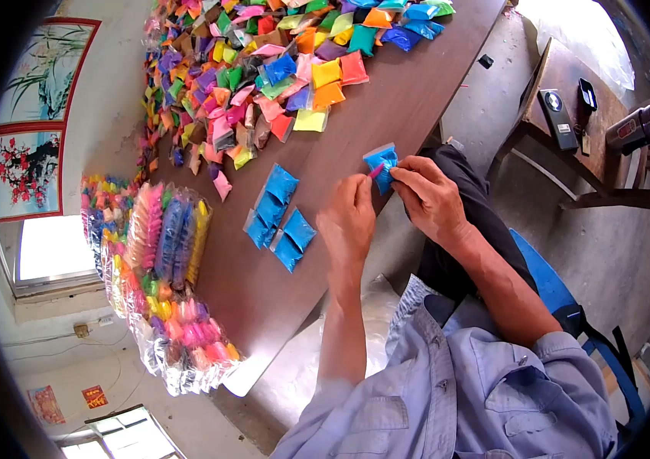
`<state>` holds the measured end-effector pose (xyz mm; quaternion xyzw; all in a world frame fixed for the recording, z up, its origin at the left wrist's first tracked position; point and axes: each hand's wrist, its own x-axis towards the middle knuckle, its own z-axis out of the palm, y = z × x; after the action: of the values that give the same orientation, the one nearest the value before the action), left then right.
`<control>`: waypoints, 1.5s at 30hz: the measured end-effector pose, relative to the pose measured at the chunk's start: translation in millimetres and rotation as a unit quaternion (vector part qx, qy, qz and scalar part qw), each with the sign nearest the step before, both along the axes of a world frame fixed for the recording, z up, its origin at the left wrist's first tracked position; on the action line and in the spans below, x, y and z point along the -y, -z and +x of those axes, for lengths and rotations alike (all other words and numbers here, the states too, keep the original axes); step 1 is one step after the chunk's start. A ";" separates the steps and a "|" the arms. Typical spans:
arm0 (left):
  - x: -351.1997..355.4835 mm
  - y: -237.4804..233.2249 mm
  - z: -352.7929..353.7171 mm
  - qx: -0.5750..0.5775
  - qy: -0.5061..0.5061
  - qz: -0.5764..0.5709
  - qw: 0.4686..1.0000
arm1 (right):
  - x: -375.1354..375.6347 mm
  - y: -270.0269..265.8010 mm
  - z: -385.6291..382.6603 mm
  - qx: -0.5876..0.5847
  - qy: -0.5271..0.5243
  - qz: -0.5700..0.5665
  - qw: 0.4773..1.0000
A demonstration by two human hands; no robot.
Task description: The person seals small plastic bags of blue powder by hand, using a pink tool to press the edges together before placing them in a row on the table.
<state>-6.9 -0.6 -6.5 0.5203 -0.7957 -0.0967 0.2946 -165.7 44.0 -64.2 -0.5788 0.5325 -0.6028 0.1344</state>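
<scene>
Near the table's front edge, a small clear packet filled with bright blue stuff (385, 157) is between my two hands. My right hand (433, 200) pinches the lower right side of this packet with thumb and fingertips. My left hand (346, 218) is closed at its lower left, and a small magenta piece (376, 170) sticks out from its fingertips against the packet. What that piece is, I cannot make out. To the left of my left hand lie more blue packets: a joined strip (271, 205) and a shorter piece (293, 239) beside it.
A large heap of small coloured packets (264, 76) covers the table's far side. Bundled packets in clear plastic (160, 283) stand along the left end. At right, a wooden stool (593, 161) carries a phone-like black device (558, 118) and a metal flask (635, 128).
</scene>
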 end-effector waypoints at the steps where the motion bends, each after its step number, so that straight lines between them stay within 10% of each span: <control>1: 8.9 3.2 1.2 0.000 0.000 0.000 1.000 | -0.4 0.2 0.3 0.000 0.000 0.000 1.000; 19: 60.4 -25.9 -24.9 0.152 0.119 0.006 0.981 | 2.5 0.2 -4.3 -0.024 0.010 -0.032 0.999; 25: 59.9 -11.7 -3.7 0.027 0.050 -0.017 0.998 | -2.6 -2.2 -8.4 -0.013 0.010 -0.013 1.000; 32: -7.3 -1.2 4.4 -0.196 -0.093 0.067 0.974 | 2.6 -15.9 -7.7 0.412 -0.045 0.151 0.898; 45: 3.5 11.1 -38.5 -0.201 0.007 0.051 0.978 | -4.9 -16.1 -12.6 0.248 -0.022 0.183 0.951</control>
<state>-45.4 -4.1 -17.6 0.4991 -0.7176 -0.2416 0.4213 -178.3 48.9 -48.1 -0.3880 0.5711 -0.6161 0.3791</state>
